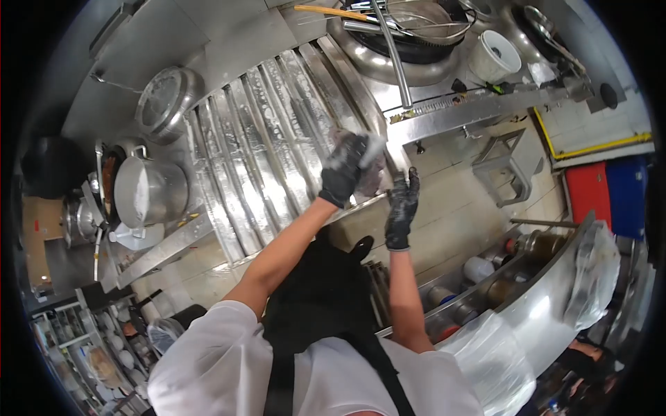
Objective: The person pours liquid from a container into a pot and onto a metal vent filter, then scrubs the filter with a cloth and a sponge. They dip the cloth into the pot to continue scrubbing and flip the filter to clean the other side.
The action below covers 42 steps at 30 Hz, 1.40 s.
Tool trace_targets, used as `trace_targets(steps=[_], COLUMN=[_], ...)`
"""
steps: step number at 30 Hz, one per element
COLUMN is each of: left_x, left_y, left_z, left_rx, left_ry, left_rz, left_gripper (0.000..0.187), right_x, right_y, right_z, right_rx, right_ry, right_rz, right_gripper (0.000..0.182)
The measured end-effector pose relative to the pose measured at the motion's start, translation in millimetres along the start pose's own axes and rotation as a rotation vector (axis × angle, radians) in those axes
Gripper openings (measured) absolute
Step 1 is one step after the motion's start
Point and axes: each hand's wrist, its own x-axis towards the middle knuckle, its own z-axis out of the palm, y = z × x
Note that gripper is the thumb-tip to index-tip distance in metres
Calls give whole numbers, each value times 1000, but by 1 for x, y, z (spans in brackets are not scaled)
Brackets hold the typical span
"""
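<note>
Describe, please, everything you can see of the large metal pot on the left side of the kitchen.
The large metal pot looks like dull steel, cylindrical, with a loop handle on its upper side. It stands on the counter beside a dark pan and a white jug. A round lid rests nearby, apart from it. Neither gloved hand touches it. Its contents are hidden.

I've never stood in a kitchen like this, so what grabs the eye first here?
Two black-gloved hands at the centre: the left hand grips a blurred, pale bundle, and the right hand is just beside it. Behind them runs a ribbed, wet steel counter, with a big steel pot at its left.
</note>
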Motion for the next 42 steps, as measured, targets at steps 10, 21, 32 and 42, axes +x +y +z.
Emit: trace_targets(steps=[10,21,32,42], left_x=[-61,38,37,44], left_y=[-74,-222,-284,-288], left_z=[-17,-34,-24,-25], left_rx=[96,209,654,624], left_ry=[-263,267,-513,-71], left_rz=[89,-777,-1263,-1138], left_gripper=[53,63,66,59], right_x=[50,150,371,278], right_y=[39,78,60,89], right_z=[10,157,427,268], right_rx=[-775,-1167,-1294,-798], right_ry=[-541,-737,-871,-812], right_rz=[-457,-524,-585,-425], right_gripper=[82,71,74,67])
